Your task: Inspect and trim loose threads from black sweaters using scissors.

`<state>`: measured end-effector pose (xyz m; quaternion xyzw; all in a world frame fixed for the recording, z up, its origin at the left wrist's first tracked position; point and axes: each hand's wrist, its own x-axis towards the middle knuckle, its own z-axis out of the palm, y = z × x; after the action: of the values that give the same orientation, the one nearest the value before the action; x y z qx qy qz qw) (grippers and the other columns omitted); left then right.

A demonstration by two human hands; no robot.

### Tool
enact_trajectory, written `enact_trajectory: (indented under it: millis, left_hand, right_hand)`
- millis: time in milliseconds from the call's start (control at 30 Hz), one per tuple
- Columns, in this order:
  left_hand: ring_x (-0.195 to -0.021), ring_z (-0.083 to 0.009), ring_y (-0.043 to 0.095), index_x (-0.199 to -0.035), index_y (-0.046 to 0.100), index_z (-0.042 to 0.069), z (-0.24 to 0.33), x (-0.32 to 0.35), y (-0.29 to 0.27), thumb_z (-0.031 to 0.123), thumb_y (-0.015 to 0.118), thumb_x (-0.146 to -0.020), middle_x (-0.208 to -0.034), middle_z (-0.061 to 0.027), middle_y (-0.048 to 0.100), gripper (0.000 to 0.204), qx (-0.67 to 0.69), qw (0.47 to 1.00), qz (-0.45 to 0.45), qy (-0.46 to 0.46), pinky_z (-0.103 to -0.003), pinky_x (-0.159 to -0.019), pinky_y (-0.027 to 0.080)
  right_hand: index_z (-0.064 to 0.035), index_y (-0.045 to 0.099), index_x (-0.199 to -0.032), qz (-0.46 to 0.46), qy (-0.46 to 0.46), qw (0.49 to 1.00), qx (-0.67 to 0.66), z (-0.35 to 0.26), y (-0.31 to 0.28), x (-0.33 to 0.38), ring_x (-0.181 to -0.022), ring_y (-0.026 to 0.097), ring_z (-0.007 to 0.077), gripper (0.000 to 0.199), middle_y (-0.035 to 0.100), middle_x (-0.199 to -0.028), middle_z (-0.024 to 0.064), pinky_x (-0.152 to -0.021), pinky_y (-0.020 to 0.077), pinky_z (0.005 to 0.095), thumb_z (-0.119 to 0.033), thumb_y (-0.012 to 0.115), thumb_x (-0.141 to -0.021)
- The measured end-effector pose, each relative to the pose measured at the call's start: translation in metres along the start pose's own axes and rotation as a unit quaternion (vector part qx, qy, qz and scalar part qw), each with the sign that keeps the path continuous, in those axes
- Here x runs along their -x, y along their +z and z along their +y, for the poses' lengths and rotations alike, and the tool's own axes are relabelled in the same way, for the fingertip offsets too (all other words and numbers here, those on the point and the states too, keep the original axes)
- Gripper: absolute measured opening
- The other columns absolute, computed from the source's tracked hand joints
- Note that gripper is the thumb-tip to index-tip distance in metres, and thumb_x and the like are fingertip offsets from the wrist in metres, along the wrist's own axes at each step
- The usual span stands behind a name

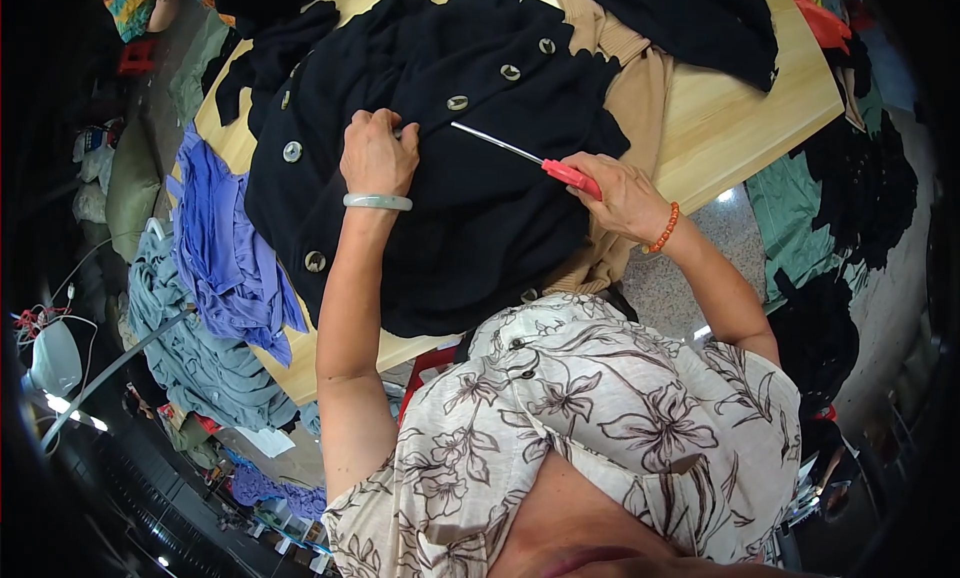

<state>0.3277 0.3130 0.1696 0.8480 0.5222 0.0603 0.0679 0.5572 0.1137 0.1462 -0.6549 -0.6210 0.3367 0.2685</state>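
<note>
The cardigan (470, 198), black with pale round buttons, lay spread over the middle of the bench (740, 108), its lower hem hanging off the near edge toward you. Your left hand (378, 156) rested knuckles-up on the cloth near its left front, the forearm running straight up from the near edge, a pale bangle (377, 202) at the wrist. Its fingers were curled under and pressed together, bunching the fabric; what they pinched was hidden beneath them. Your right hand (625, 200) came in from the right edge, elbow bent, a bead bracelet (665, 228) on the wrist. Its fingers were closed round the red handle of a screwdriver (530, 158), the thin shaft pointing left and ending just short of your left hand. The tip stood just above the cloth; you could not tell whether it touched. A tan garment (640, 88) showed from under the cardigan's right side, mostly covered. Purple cloth (225, 248) hung off the bench's left edge.
</note>
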Motion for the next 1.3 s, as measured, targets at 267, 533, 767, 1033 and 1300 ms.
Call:
enact_trajectory:
  millis: [267,533,767,1033,1300]
  left_hand:
    - [-0.063,-0.0115,0.063,-0.087,0.072,0.0,-0.029,0.006,0.001,0.012,0.071,-0.085,-0.073,-0.0075,0.07,0.012,0.339,0.933,0.1,-0.066,-0.025,-0.063,0.049]
    - [-0.063,-0.0173,0.059,-0.073,0.066,0.004,-0.043,0.035,-0.049,0.014,0.076,-0.082,-0.068,-0.006,0.061,0.017,0.116,0.973,0.2,-0.027,-0.028,-0.061,0.048]
    - [-0.083,-0.0311,0.063,-0.099,0.066,0.002,-0.015,0.009,-0.006,0.013,0.078,-0.076,-0.093,-0.0135,0.063,0.028,0.175,0.983,-0.032,0.046,-0.037,-0.077,0.051]
    - [-0.07,-0.022,0.06,-0.087,0.063,0.0,-0.025,0.007,0.005,0.005,0.075,-0.075,-0.081,-0.0103,0.062,0.018,0.291,0.952,-0.093,-0.006,-0.032,-0.069,0.05]
    - [-0.102,-0.0332,0.059,-0.105,0.068,0.005,0.031,-0.022,0.022,0.009,0.07,-0.08,-0.104,-0.0147,0.064,0.026,0.132,0.974,-0.067,0.172,-0.04,-0.09,0.048]
  right_hand:
    - [-0.009,0.057,-0.113,-0.005,0.003,1.0,-0.013,0.002,-0.003,-0.002,-0.092,0.063,0.0353,0.026,0.064,-0.094,0.0151,-0.079,0.05,0.044,-0.014,0.061,-0.088]
    - [-0.0095,0.056,-0.114,-0.012,-0.003,1.0,-0.007,0.007,-0.007,-0.006,-0.09,0.063,0.0357,0.027,0.064,-0.093,0.0156,-0.078,0.05,0.0439,-0.016,0.063,-0.088]
    - [-0.0122,0.056,-0.112,-0.058,-0.006,0.998,0.027,-0.001,-0.012,-0.017,-0.083,0.065,0.0371,0.029,0.066,-0.086,0.0148,-0.071,0.0503,0.0457,-0.024,0.066,-0.088]
    - [-0.0123,0.059,-0.106,-0.14,0.015,0.985,0.096,-0.031,-0.015,-0.03,-0.076,0.065,0.0355,0.029,0.065,-0.075,0.0146,-0.069,0.0492,0.0452,-0.034,0.066,-0.088]
    - [-0.0108,0.058,-0.108,-0.054,0.04,0.996,0.053,0.001,-0.026,-0.005,-0.086,0.065,0.0354,0.029,0.067,-0.084,0.0149,-0.075,0.0499,0.0454,-0.032,0.064,-0.089]
